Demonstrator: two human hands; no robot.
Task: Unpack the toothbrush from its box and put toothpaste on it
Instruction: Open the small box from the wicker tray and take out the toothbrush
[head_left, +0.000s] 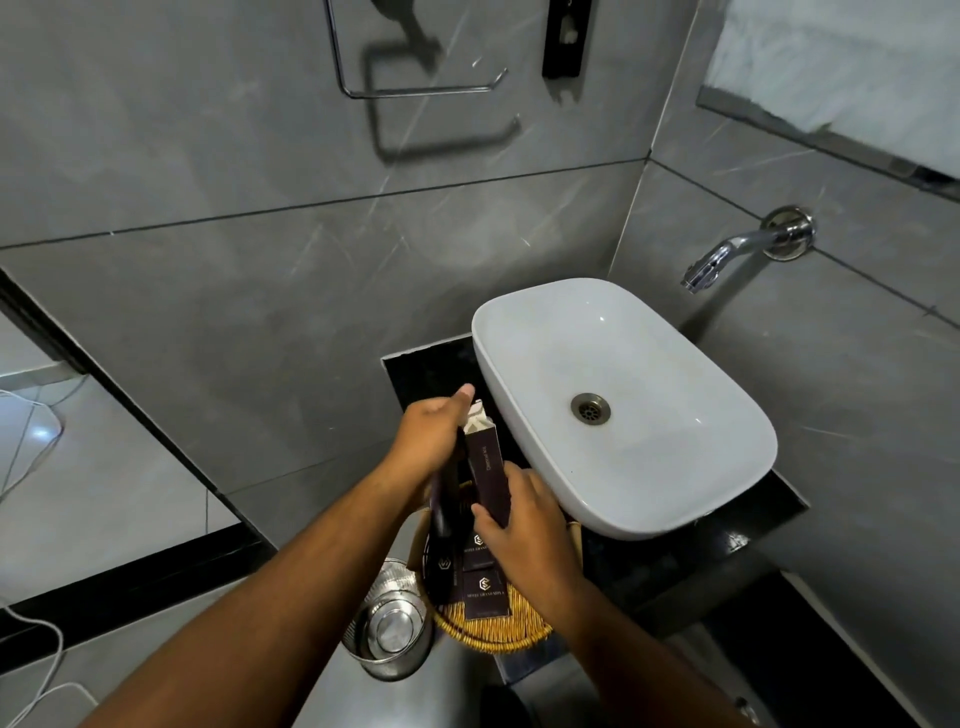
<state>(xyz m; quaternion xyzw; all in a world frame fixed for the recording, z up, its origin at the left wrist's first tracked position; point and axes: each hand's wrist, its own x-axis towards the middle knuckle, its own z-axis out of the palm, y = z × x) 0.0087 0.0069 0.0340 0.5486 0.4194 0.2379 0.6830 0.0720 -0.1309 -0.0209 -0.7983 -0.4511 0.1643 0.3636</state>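
Observation:
A long dark purple dental kit box (488, 467) is held up over the woven basket (493, 631), its far end flaps open and showing white inside. My right hand (519, 525) grips the box's near end. My left hand (434, 434) is at the box's far end, thumb up beside the open flap, and a dark flat item is pressed along its palm beside the box. Toothbrush and toothpaste are not visible. Other dark branded boxes (483, 592) lie in the basket.
A white basin (649, 493) sits on the black counter (675, 566) right of my hands, under a chrome wall tap (727, 254). A steel bin (389, 634) stands below the counter's left end. Grey tiled walls surround; a towel rail (415, 91) hangs above.

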